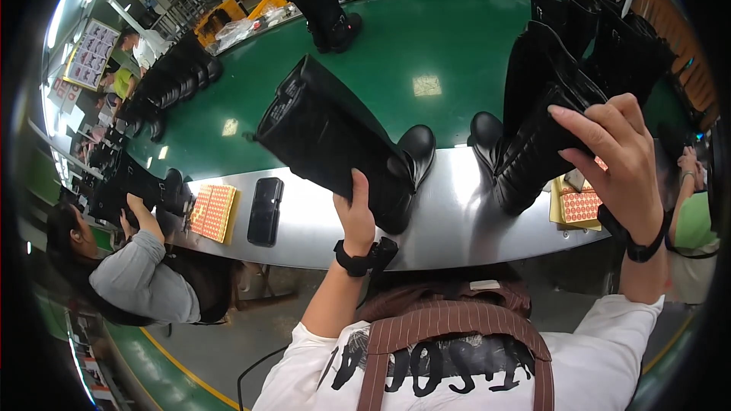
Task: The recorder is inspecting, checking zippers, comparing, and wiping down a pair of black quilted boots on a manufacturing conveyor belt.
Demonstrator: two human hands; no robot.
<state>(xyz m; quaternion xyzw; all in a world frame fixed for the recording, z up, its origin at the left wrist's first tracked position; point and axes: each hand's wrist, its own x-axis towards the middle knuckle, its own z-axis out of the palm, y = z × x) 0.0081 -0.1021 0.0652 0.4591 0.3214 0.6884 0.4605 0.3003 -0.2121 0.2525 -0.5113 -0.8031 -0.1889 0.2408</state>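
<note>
A tall black boot [327,133] leans to the left on the bench's metal edge, its open top tilted up and its rounded toe pointing away. My left hand [355,217] grips its shaft, thumb on the near side and the other fingers hidden behind. To the right, a second black boot [529,160] with lacing is tilted, its shaft rising to the right. My right hand [617,156] is closed on that shaft near its top, thumb and fingers at the edge. Just behind it another tall black boot [525,68] stands, partly overlapped.
A dark phone [265,211] and a sheet of round red stickers [213,211] lie left on the metal strip [449,236]; more stickers [580,205] lie right. Black boots [324,7] stand on the green surface [396,46], others at both sides. A co-worker [141,274] sits left.
</note>
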